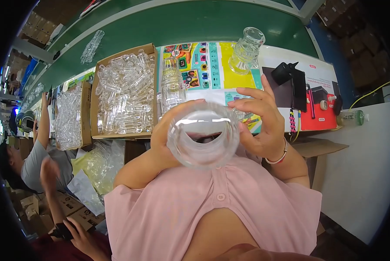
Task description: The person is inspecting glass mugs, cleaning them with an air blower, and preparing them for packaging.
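Note:
My left hand [162, 135] is wrapped round the side of a clear round glass vessel [203, 162], which I hold up close with its wide round end facing me. My right hand [265, 124] is at the vessel's right side, thumb and fingertips closing on a small clear glass part [239, 114]. Whether that part is joined to the vessel or separate, I cannot tell. Behind my left hand a tall ribbed clear glass piece [173, 85] stands on the printed sheet. Another clear glass vessel [246, 50] stands farther back, beyond my right hand.
A cardboard box [155, 65] full of clear glass tubes stands to the left, with a second filled box [86, 115] beyond it. At the right lie a black torch-like tool [283, 73], a dark phone [298, 89] and a pen [311, 101]. Other people [51, 167] work at the far left.

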### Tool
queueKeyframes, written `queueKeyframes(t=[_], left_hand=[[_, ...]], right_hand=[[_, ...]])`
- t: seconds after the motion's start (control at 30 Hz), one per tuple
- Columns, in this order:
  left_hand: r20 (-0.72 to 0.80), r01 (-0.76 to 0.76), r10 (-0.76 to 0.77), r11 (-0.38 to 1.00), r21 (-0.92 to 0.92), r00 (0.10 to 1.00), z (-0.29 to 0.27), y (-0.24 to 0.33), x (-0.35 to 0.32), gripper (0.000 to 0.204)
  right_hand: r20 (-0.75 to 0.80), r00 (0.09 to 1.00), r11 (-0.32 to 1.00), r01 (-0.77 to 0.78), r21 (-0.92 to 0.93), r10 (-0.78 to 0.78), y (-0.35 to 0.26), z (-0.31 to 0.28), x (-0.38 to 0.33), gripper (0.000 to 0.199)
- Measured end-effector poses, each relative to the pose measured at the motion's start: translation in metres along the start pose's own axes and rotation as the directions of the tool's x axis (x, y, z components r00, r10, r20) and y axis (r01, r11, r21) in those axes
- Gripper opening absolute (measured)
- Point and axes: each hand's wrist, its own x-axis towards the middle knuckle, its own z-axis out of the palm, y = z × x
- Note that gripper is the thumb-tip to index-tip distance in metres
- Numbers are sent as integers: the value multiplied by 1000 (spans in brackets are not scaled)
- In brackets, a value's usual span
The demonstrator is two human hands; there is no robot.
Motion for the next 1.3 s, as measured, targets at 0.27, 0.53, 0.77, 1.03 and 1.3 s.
queueKeyframes(t=[0.27, 0.53, 0.77, 1.03, 1.3], left_hand=[[510, -901, 744, 326, 286, 431, -19, -1, 16, 48], [-88, -242, 242, 970, 13, 966, -31, -22, 18, 82], [-266, -196, 316, 898, 395, 911, -71, -18, 3, 44], [-589, 69, 289, 857, 510, 755, -174, -31, -41, 27], [-613, 509, 559, 353, 785, 558, -332, -44, -62, 20]], right_hand=[[-22, 984, 966, 180, 184, -179, 20, 13, -5, 34], [329, 914, 584, -405, 704, 238, 34, 71, -9, 53], [243, 793, 195, -410, 891, 558, 123, 122, 77, 29], [108, 618, 207, -416, 885, 779, 249, 195, 154, 34], [-28, 478, 256, -419, 871, 878, 264, 188, 144, 53]])
